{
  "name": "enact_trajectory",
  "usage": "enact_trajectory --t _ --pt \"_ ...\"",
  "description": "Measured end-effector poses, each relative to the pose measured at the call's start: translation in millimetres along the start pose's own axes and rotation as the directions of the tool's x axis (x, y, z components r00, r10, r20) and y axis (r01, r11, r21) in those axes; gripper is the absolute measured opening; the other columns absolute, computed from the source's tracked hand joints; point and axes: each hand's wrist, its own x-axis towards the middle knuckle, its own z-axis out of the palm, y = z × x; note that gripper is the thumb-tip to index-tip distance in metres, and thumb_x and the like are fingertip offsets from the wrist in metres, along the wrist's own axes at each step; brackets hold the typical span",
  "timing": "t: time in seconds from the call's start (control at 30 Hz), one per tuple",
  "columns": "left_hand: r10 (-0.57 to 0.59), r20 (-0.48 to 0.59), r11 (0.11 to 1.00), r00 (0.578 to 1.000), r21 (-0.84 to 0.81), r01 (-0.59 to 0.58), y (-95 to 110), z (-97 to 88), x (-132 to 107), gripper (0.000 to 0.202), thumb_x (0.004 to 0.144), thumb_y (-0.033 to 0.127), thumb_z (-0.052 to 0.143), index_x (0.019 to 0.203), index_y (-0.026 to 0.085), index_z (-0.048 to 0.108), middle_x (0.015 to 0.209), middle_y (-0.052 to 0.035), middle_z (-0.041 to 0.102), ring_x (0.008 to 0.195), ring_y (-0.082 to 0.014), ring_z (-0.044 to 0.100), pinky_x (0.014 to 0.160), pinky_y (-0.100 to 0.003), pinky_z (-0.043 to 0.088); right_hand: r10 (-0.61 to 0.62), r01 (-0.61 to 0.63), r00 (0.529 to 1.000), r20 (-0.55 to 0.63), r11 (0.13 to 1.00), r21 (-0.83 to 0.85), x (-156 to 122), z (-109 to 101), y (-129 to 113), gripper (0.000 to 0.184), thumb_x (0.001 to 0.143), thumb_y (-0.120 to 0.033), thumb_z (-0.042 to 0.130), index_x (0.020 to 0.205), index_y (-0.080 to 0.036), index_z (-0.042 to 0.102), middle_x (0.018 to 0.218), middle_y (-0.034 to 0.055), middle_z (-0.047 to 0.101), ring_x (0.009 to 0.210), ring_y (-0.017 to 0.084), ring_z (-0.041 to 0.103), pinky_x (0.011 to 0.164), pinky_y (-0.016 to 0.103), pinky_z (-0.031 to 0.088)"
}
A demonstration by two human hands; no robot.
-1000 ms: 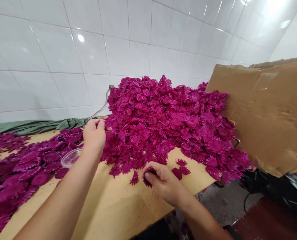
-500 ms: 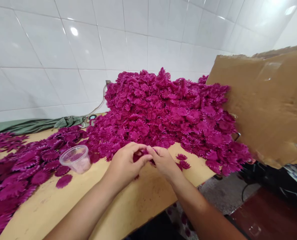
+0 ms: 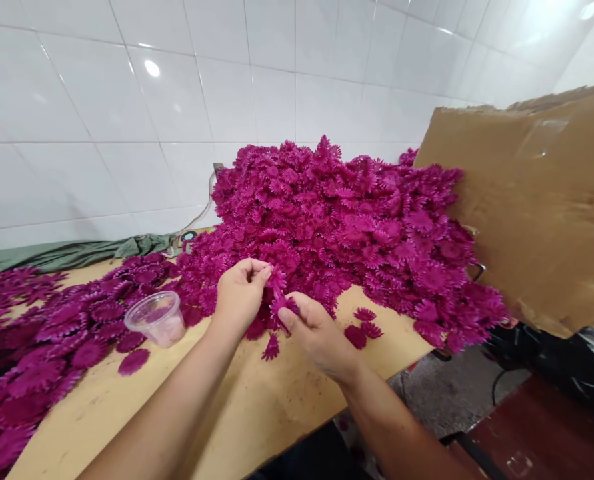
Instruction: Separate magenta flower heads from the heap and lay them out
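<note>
My right hand (image 3: 319,333) pinches magenta fabric flower pieces (image 3: 280,308) between thumb and fingers, above the table's front part. Up and to the left, my left hand (image 3: 241,290) is closed, thumb against forefinger, at the edge of another magenta flower piece (image 3: 277,280). How many layers sit between the hands cannot be made out. Below them a small narrow-petalled flower (image 3: 271,347) shows over the tabletop. Behind both hands rises a tall heap of the same magenta flowers (image 3: 327,213). A few loose ones (image 3: 355,337) lie right of my right hand.
A clear plastic cup (image 3: 159,320) with pinkish contents stands left of my left hand. More magenta flowers (image 3: 37,360) spread along the left side of the yellowish table (image 3: 257,407). Cardboard (image 3: 537,213) stands at the right, green cloth (image 3: 77,252) lies by the tiled wall.
My hands, close together before, have moved apart; the left went up and leftward. The flower pieces now show between them. Another loose flower is visible beside my right hand.
</note>
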Motion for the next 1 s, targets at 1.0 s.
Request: enact_trajectory --t 1.0 --pt "0.066 0.211 0.989 0.975 0.116 -0.092 -12 -9.0 -26 0.014 0.07 0.028 0.052 0.067 0.019 0.062 0.061 0.0006 0.063 0.057 -0.0143 0.056 0.056 -0.025 0.042 0.142 -0.148 0.988 0.055 0.98 0.131 -6 -5 15 0.03 0.071 -0.046 0.055 0.07 -0.017 0.046 0.06 -0.0041 0.04 0.055 0.008 0.035 0.053 0.022 0.031"
